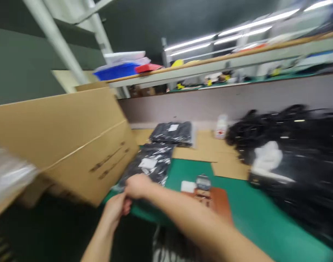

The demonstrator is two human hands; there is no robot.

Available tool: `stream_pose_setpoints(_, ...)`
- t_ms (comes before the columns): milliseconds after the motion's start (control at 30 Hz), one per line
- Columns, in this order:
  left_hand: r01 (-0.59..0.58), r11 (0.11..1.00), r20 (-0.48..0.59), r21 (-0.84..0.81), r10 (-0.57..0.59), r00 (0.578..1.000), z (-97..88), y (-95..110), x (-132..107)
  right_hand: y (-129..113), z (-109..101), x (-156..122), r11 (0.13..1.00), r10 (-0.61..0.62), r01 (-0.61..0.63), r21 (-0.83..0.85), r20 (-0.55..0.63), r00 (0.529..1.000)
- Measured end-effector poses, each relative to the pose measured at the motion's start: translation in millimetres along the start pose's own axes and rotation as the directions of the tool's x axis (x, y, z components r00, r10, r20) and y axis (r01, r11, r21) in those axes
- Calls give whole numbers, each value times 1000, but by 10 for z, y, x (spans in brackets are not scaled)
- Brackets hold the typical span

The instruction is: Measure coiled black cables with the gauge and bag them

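A clear plastic bag (154,163) of black goods with a white label lies at the near left edge of the green table. My right hand (138,186) is closed at the bag's near end, its arm reaching across from the lower right. Just below it, my left hand (115,206) is closed too, its fingers touching the right hand in front of the table edge. Both seem to grip the bag's end, though motion blur hides the fingertips. Behind this bag lies another bagged black pack (171,133) with a white label.
A large cardboard box (73,134) stands open at the left, close to my hands. A brown clipboard-like board (221,202) with a small grey device (203,182) lies on the green table (253,207). Black goods (300,156) are heaped at right, below a long shelf (226,60).
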State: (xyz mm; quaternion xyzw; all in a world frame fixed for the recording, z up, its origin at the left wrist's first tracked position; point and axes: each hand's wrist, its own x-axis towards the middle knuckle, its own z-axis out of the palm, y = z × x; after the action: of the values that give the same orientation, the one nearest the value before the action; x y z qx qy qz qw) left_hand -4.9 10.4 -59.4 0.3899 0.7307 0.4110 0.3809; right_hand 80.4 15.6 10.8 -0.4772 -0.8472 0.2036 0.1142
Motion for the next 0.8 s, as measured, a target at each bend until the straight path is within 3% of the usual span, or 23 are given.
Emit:
stream_pose_setpoints(100, 135, 988, 28, 74, -138, 990, -475, -274, 52, 91, 298, 85, 999, -40, 41, -30, 32, 999)
stream_pose_setpoints(167, 176, 979, 37, 105, -181, 983, -621, -361, 44, 117, 439, 132, 996, -72, 74, -59, 24, 997)
stream_pose_setpoints(367, 134, 958, -41, 252, -128, 991, -683, -391, 176, 127, 555, 71, 986, -104, 102, -130, -9, 995)
stream_pose_setpoints(600, 60, 900, -212, 432, 37, 977, -970, -422, 314, 122, 638, 49, 982, -115, 110, -156, -21, 993)
stream_pose_setpoints(800, -37, 862, -215, 506, 168, 962, -920, -398, 124, 89, 612, 48, 984, -101, 99, -151, -4, 995)
